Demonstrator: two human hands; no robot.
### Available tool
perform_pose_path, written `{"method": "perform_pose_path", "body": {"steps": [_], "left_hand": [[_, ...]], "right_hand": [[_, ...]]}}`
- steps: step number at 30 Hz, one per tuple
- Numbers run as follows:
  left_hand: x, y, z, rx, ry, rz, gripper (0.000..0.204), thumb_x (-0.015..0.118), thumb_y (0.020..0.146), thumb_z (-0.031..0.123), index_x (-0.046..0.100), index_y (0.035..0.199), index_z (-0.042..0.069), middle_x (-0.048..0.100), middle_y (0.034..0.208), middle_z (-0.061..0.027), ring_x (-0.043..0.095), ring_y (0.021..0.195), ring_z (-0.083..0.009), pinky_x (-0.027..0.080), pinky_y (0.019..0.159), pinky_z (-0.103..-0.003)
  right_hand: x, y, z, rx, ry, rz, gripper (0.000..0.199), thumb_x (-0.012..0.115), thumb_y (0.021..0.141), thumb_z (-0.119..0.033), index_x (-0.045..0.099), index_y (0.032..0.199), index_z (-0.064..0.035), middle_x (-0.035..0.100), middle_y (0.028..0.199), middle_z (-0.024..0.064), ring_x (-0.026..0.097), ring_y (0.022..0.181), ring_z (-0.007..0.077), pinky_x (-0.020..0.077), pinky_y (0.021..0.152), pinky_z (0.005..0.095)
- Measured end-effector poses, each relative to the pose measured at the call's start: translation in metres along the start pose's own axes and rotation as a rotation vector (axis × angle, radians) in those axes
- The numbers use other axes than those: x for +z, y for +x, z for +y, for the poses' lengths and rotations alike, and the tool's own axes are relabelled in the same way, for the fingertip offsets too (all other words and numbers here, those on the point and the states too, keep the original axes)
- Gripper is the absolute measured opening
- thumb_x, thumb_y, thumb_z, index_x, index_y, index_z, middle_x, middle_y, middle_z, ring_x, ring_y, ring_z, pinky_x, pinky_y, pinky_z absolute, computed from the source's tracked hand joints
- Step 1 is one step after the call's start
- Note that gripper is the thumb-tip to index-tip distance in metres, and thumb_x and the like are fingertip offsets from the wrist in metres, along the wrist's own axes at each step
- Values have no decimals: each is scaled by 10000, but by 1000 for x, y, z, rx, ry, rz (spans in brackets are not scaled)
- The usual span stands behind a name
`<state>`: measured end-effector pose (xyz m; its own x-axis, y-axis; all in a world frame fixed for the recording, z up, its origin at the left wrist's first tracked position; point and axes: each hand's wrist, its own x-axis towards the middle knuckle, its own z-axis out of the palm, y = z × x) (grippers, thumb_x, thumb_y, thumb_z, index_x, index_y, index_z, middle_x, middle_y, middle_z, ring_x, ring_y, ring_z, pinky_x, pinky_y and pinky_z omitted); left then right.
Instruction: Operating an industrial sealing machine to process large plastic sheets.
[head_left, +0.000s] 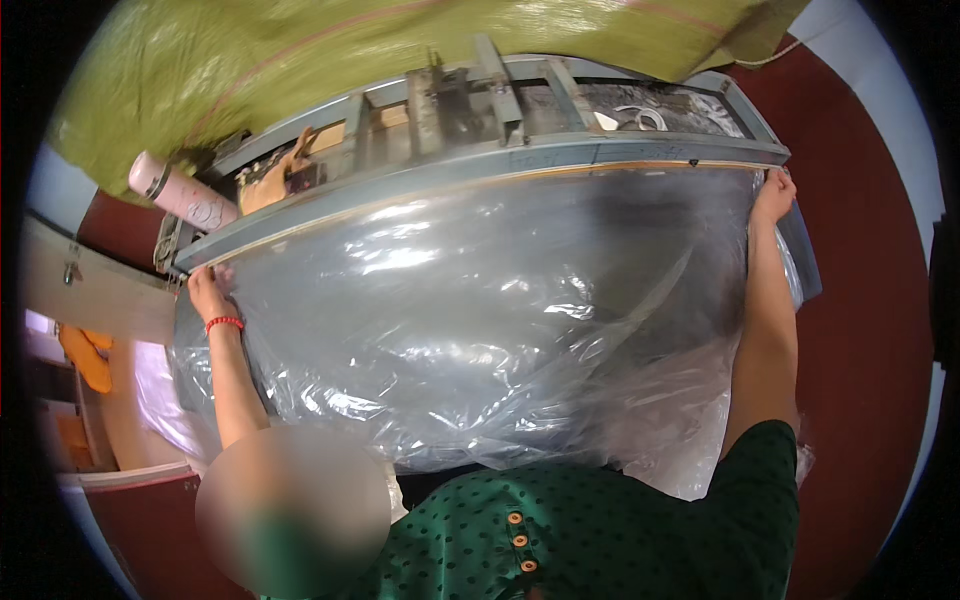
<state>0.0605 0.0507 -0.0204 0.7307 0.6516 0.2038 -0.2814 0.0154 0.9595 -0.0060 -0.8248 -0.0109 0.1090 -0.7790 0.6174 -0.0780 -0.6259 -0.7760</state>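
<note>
A large clear plastic sheet (470, 290), wrinkled and shiny, is spread flat in front of me over a grey surface. My left hand (207, 290), with a red bead bracelet at the wrist, is closed on its far left corner, beside the end of a grey metal bar (400, 188). At the far right corner, my right hand (773, 197) pinches the sheet's edge close to the bar's other end. Both arms are stretched wide apart. A thin wooden-coloured strip (480, 183) runs along the bar's near side, between the two hands.
Beyond the bar lies a metal frame with crosspieces (500, 95). A pink bottle (185, 190) leans at its left end, near a tan, hand-like shape (275, 188) that I cannot make out. Yellow-green sheeting (330, 60) covers the back. A pale cabinet door (95, 280) stands left.
</note>
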Motion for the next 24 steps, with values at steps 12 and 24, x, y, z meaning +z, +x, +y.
{"method": "perform_pose_path", "body": {"steps": [12,24], "left_hand": [[-81,-103,139,174,389,-474,27,518,807,73,522,832,64,501,762,38,467,669,-34,361,579,-166],[-160,-164,155,-308,909,-1131,90,542,802,93,570,784,10,568,677,-6,511,635,-65,418,582,-219]], "right_hand": [[2,-301,-377,-835,604,-1027,320,665,694,-241,551,904,-29,542,905,113,523,823,283,417,718,348],[4,-257,-238,-34,286,-1266,184,628,744,-217,637,793,-40,607,724,11,531,667,89,421,621,230]]}}
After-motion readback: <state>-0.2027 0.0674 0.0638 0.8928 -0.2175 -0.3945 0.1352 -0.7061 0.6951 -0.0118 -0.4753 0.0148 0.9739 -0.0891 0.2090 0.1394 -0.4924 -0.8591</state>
